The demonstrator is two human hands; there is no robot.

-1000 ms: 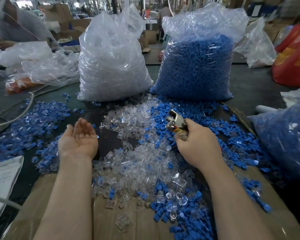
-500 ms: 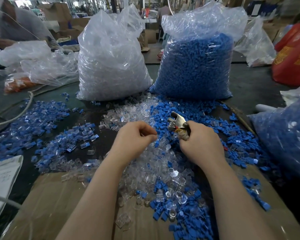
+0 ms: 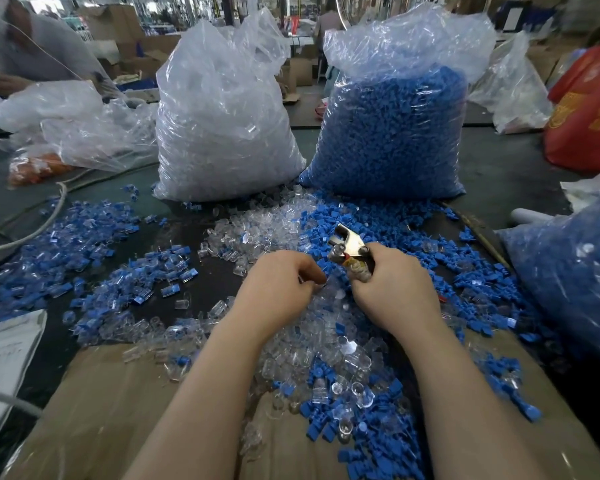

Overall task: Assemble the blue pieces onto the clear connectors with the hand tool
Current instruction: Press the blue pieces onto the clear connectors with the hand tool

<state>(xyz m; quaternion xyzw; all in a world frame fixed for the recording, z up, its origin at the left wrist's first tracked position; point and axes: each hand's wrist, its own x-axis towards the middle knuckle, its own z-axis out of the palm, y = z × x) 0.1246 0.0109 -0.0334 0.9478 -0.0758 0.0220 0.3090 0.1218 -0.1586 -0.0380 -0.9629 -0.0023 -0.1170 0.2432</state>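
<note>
a: head view, and the right hand (image 3: 394, 289) is wrapped firmly round the handles of the hand tool (image 3: 349, 249), its metal head poking up and to the left out of the fist.

b: and the left hand (image 3: 278, 289)?

a: just beside it, fingers curled down into the heap of clear connectors (image 3: 326, 341). it may be pinching a piece, but i cannot tell; the fingertips are tucked under.

b: so where is the work relative to the grip?

a: the clear pile lies directly under and between both hands. loose blue pieces (image 3: 388, 230) spread just behind the tool head and out to the right, with more near the forearms.

b: containers?

a: two tall plastic sacks stand at the back. the clear bag (image 3: 222, 126) on the left is packed with transparent connectors; the blue bag (image 3: 392, 133) on the right is stuffed with blue pieces. both are open at the top. a third bag (image 3: 575, 271) of blue parts sits at the right edge.

b: and off to the left?

a: a scatter of joined blue-and-clear parts (image 3: 94, 258) on the dark table (image 3: 499, 168), well apart from the hands.
</note>
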